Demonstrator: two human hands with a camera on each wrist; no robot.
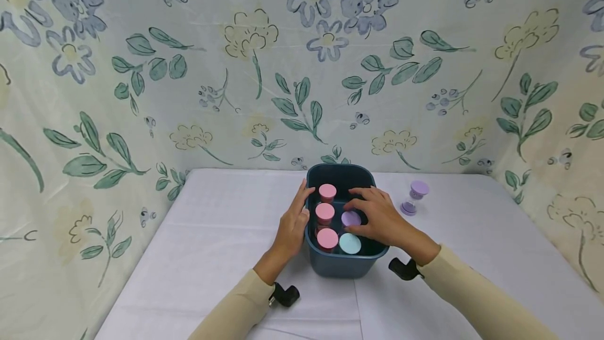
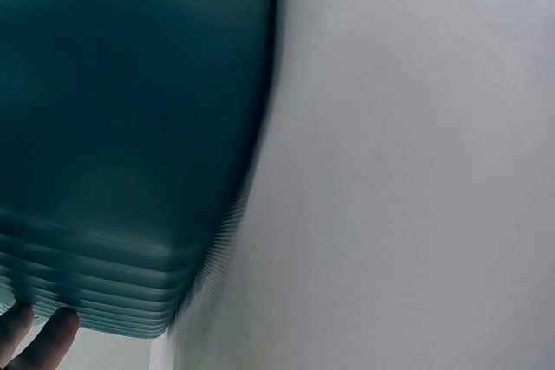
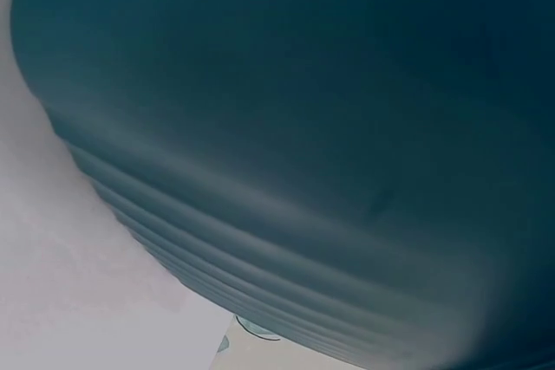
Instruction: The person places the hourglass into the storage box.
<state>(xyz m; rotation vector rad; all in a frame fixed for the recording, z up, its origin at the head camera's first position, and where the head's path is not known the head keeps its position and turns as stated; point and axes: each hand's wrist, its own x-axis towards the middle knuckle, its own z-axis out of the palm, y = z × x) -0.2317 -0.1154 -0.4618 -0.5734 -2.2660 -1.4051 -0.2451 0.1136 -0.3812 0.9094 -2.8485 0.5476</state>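
Observation:
A dark teal bin (image 1: 340,266) stands on the table, holding several small sand timers. Three pink-capped sand timers (image 1: 324,213) line its left side, and a light-blue-capped sand timer (image 1: 350,244) stands at the near right. My left hand (image 1: 291,227) rests against the bin's left rim, its fingers mostly straight; two fingertips (image 2: 54,335) show by the ribbed rim in the left wrist view. Reaching in over the right rim, my right hand (image 1: 377,216) has thumb and index finger about the cap of a purple sand timer (image 1: 351,218). The bin's wall (image 3: 260,84) fills most of the right wrist view, hiding those fingers.
Another purple sand timer (image 1: 414,198) stands on the white-covered table (image 1: 226,235), to the right of the bin. Behind the table and along its sides hangs a floral cloth (image 1: 264,93).

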